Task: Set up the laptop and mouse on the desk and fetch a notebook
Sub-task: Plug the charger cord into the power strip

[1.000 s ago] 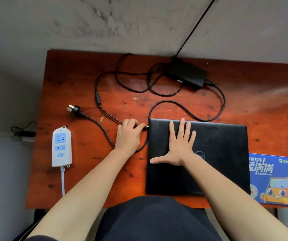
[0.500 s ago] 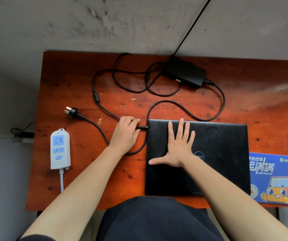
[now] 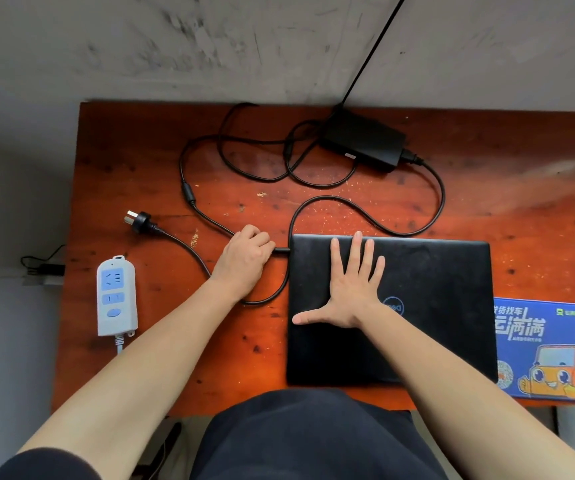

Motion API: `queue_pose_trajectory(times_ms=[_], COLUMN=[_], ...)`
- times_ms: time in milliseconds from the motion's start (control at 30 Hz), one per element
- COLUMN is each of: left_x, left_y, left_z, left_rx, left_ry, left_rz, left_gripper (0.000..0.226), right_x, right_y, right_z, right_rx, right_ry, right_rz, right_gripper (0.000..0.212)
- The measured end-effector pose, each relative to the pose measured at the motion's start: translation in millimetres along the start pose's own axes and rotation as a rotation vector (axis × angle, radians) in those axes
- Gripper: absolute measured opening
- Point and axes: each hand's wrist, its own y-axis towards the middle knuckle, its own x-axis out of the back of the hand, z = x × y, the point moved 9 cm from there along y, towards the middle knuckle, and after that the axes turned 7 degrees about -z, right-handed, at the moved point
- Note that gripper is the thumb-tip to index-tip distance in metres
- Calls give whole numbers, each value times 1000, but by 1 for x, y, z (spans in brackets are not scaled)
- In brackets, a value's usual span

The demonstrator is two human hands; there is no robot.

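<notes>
A round Dell logo is shown on the lid of the closed black laptop, partly covered by the right wrist. The laptop is laid flat at the near edge of the red-brown worktop, in front of the person. Just beside its right edge a blue pad is placed, printed with a cartoon orange truck, the large white characters "满满" and a smaller line above ending "货找车"; the finer print cannot be read. The right hand is pressed flat on the left half of the lid, fingers straight and spread, thumb stretched out to the left. The left hand is curled, and the black connector is pinched at its fingertips, its tip touching the laptop's left edge; whether it is fully seated cannot be told. The hands are kept apart. From the connector a cable is looped across the worktop to the adapter at the far edge. A loose plug is lying near a white strip with blue sockets at the left.
</notes>
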Motion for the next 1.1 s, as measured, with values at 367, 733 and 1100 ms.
queue_pose_trajectory(times_ms=[367,733,1100], left_x=[-3,-5,59], left_y=[2,-2,-14], left_z=[5,-4,-4], left_rx=[15,6,201], left_ry=[-33,-18,-129], left_rz=[-9,-98,-272], left_gripper=[12,12,27], right_x=[0,-5,-3], right_y=[-4,0,-4], right_z=[3,-1,-3], right_rx=[-17,-6,-12], right_ry=[-3,-3,-14], right_rz=[10,-19,-155], right_gripper=[164,168,167])
